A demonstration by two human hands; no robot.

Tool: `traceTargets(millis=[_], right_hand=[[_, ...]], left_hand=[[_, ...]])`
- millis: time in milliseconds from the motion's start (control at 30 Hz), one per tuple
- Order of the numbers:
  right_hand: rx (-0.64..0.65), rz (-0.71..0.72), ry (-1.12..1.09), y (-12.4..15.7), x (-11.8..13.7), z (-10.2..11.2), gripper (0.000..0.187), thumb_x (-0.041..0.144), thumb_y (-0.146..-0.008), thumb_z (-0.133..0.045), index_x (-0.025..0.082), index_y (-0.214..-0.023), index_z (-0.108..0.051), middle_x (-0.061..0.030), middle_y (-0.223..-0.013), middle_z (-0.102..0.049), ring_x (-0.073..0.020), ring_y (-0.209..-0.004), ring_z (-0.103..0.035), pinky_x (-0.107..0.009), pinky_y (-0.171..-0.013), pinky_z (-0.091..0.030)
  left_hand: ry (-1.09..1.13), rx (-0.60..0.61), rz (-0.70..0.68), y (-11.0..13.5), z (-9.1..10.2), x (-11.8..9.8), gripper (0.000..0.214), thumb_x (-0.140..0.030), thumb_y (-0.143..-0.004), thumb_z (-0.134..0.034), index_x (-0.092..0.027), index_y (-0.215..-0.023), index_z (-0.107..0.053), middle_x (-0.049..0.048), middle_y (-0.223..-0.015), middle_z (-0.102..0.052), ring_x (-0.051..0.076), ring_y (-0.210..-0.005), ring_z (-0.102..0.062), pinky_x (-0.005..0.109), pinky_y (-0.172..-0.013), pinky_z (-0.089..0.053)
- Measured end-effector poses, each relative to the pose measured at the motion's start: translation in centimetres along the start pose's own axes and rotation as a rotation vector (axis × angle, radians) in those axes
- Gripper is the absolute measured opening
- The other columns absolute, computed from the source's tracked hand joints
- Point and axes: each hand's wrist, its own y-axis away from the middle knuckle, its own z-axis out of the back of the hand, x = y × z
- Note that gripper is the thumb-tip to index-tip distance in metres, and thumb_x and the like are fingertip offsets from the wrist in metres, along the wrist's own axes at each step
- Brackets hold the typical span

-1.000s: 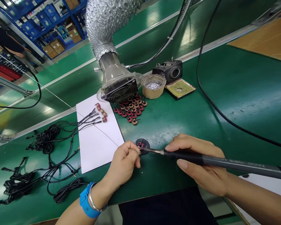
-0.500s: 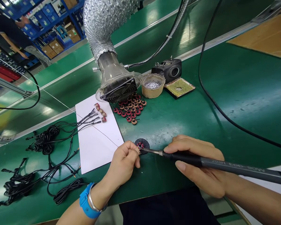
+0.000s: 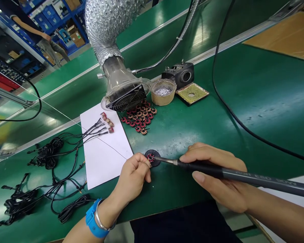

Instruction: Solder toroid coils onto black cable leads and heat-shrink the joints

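In my right hand (image 3: pixel 218 175) is a soldering iron (image 3: pixel 258 180), held like a pen, its tip pointing left at a small ring coil wound with red wire (image 3: pixel 150 157). The coil lies on a round black disc (image 3: pixel 155 163) on the green bench; whether the tip touches it I cannot tell. My left hand (image 3: pixel 135 172) is closed in a pinch just left of the disc. A thin solder wire (image 3: pixel 114 148) runs from the upper left into these fingers, which hide its end.
A fume extractor hood (image 3: pixel 126 91) hangs over a pile of ring coils (image 3: pixel 140 116). Behind are a solder tub (image 3: pixel 163 99), a black iron stand (image 3: pixel 178 75) and a yellow sponge (image 3: pixel 192 93). Black cables (image 3: pixel 50 152) lie left, partly on a white board (image 3: pixel 107 162). Another person (image 3: pixel 40 33) stands far back.
The soldering iron and my right hand have shifted slightly right, drawing the tip back a little from the coil. My left hand stays pinched in place. The person behind has moved right.
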Motion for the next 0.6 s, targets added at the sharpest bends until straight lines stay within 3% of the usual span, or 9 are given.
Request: traceTargets(millis=[200,333,433,600], right_hand=[[-0.128,0.060,0.006,-0.1,-0.2,-0.5,0.022,0.021,-0.088,-0.051,0.022,-0.107,-0.062,-0.0050,-0.075,-0.060,-0.0183,-0.065,-0.056,-0.032,-0.055,-0.044],[-0.185,0.008,-0.058,-0.3,-0.8,-0.8,0.030,0.018,-0.092,-0.051,0.024,-0.120,-0.059,-0.0024,-0.075,-0.061,-0.0144,-0.061,-0.056,-0.028,-0.052,-0.047],[-0.088,0.027,0.033,-1.6,-0.8,-1.1,0.029,0.013,-0.092,-0.052,0.025,-0.118,-0.058,0.0018,-0.071,-0.062,-0.0099,-0.055,-0.057,-0.023,-0.053,-0.048],[0.225,0.145,0.155,-4.2,-1.5,-2.2,0.023,0.007,-0.083,-0.058,0.019,-0.103,-0.059,-0.0013,-0.087,-0.066,-0.0123,-0.076,-0.059,-0.023,-0.070,-0.049]], left_hand=[[0.006,0.005,0.007,0.0,0.0,0.1,0.014,-0.025,-0.086,-0.048,-0.020,-0.073,-0.049,-0.0079,-0.046,-0.050,0.005,-0.038,-0.024,0.018,-0.043,-0.022],[0.035,0.011,0.018,0.0,0.0,0.0,0.014,-0.027,-0.085,-0.049,-0.019,-0.073,-0.050,-0.0075,-0.046,-0.050,0.005,-0.037,-0.024,0.018,-0.042,-0.020],[0.105,0.030,0.030,0.0,0.1,-0.2,0.014,-0.028,-0.084,-0.051,-0.019,-0.073,-0.049,-0.0074,-0.045,-0.050,0.004,-0.037,-0.023,0.017,-0.040,-0.018],[0.258,0.062,0.036,-0.1,0.5,-0.5,0.020,-0.035,-0.082,-0.056,-0.019,-0.075,-0.048,-0.0071,-0.046,-0.050,0.004,-0.036,-0.021,0.017,-0.037,-0.014]])
